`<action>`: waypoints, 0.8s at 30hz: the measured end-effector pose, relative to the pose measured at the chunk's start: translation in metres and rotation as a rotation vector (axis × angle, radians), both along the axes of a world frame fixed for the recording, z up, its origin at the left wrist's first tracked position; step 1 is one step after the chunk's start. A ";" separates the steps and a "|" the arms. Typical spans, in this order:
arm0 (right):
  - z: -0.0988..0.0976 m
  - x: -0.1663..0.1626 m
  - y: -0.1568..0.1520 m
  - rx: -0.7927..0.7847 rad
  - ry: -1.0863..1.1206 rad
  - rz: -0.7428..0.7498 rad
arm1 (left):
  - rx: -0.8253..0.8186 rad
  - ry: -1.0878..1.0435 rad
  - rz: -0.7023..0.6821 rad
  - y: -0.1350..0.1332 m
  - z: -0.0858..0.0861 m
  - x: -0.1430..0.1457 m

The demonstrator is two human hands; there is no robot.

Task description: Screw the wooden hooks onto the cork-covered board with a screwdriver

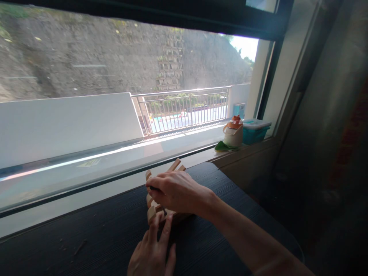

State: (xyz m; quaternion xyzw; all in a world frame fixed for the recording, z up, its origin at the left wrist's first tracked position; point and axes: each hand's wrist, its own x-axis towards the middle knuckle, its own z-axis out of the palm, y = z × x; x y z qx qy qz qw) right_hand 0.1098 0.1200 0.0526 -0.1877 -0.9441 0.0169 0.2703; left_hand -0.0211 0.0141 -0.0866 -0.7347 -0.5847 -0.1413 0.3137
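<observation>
A small wooden piece made of pale slats (175, 165) lies on the dark table (94, 234) near the window. My right hand (176, 191) rests over it with fingers curled, gripping a thin dark tool whose tip shows below the hand; most of the wooden piece is hidden under it. My left hand (153, 251) lies flat on the table just in front, fingers stretched out, fingertips touching the near end of the wooden piece.
A white windowsill runs behind the table. At its right end stand a small cream jar with an orange lid (233, 132), a green item under it and a teal box with a white lid (255, 130). Dark wall at the right.
</observation>
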 end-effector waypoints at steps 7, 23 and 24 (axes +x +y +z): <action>-0.010 -0.006 0.016 -0.111 0.029 -0.049 | -0.012 0.001 0.017 0.000 -0.002 -0.001; -0.007 -0.006 0.002 -0.008 -0.063 -0.085 | -0.049 -0.035 0.008 0.001 -0.004 -0.002; -0.006 -0.006 0.003 -0.014 -0.065 -0.090 | -0.050 -0.034 0.010 0.001 -0.004 -0.003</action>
